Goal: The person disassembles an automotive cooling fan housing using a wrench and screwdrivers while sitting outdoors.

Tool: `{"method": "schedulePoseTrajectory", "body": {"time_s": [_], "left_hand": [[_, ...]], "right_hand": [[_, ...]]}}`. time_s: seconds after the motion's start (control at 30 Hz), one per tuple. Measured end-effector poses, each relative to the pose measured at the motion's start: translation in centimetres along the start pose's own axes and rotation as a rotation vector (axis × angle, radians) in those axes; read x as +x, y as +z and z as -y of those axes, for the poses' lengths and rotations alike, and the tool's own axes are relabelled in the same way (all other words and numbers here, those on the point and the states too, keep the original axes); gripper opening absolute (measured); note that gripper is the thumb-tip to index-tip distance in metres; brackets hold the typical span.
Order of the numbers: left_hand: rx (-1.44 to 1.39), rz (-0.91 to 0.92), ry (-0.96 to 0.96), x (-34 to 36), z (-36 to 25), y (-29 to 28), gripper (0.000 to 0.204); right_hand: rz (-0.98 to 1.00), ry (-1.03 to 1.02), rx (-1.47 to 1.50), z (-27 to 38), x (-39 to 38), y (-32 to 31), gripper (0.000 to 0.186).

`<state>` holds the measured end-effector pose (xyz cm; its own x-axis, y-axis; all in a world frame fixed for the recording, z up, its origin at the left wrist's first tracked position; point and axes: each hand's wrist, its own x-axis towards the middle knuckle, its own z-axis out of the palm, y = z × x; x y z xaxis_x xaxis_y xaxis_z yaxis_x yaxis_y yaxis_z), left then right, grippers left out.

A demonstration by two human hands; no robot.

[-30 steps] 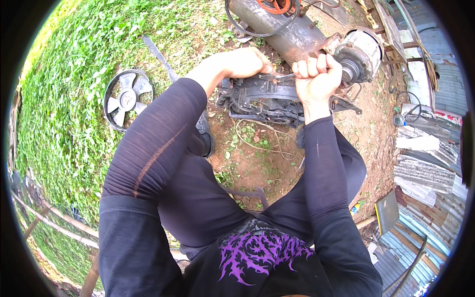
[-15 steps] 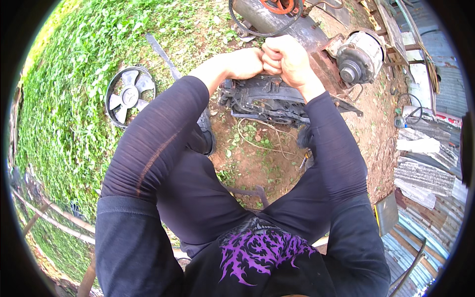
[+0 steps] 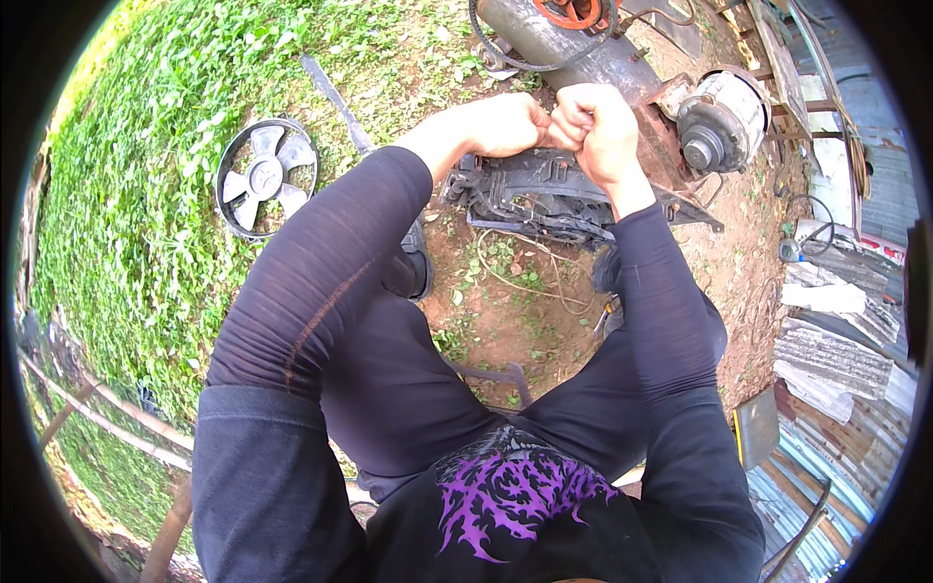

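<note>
My left hand (image 3: 505, 124) and my right hand (image 3: 598, 126) meet above a grimy black assembly (image 3: 535, 199), both with fingers curled tight; whatever is between them is too small or hidden to make out. The assembly lies between my feet, beyond my knees. Just right of my right hand, a rusty metal bracket (image 3: 659, 141) adjoins a silver cylindrical motor (image 3: 729, 126) with a dark pulley. Behind my hands lies a grey tank (image 3: 617, 68) with an orange-red wheel (image 3: 564, 12) and a black belt or hose around it.
A fan in a black ring (image 3: 264, 177) lies on grass at left, near a long dark strip (image 3: 330, 92). Loose cord (image 3: 549, 282) lies on the dirt (image 3: 505, 330) between my legs. Worn corrugated sheets (image 3: 831, 350) and scrap line the right side; thin poles (image 3: 117, 418) run at lower left.
My right hand has moved leftward to meet my left hand, its fist turning over, then shifted slightly down. The view has shifted a little, so surrounding things appear slightly farther right.
</note>
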<state>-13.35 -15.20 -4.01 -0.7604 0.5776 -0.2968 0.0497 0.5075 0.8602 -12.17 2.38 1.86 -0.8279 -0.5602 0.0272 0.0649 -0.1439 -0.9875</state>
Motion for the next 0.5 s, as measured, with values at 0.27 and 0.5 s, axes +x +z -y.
{"method": "schedulePoseTrajectory", "body": {"time_s": [0.27, 0.5], "left_hand": [[0.087, -0.089, 0.073, -2.6, -2.6, -0.9, 0.028], [-0.134, -0.183, 0.146, -1.8, 1.1, -0.7, 0.022]], "right_hand": [[0.147, -0.111, -0.659, -0.1, 1.3, 0.1, 0.01], [-0.537, -0.464, -0.42, -1.0, -0.2, 7.9, 0.014]]}}
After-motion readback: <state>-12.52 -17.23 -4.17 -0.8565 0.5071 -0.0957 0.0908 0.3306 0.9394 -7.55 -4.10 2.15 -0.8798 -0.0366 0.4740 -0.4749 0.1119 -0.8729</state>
